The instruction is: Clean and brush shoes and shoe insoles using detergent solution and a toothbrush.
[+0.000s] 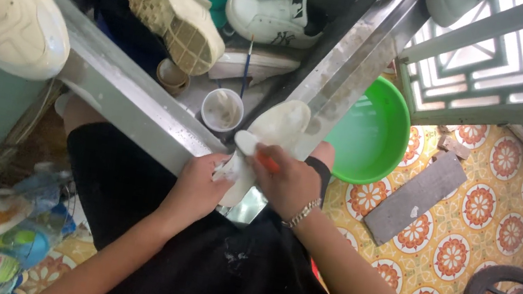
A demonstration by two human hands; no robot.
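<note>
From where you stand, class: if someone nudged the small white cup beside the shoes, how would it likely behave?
The small white cup probably slides easily, since it looks light and thin-walled. It is open-topped with a thin brush above it, so a push might tip it. The grey surface under it looks smooth, so grip seems poor.
</note>
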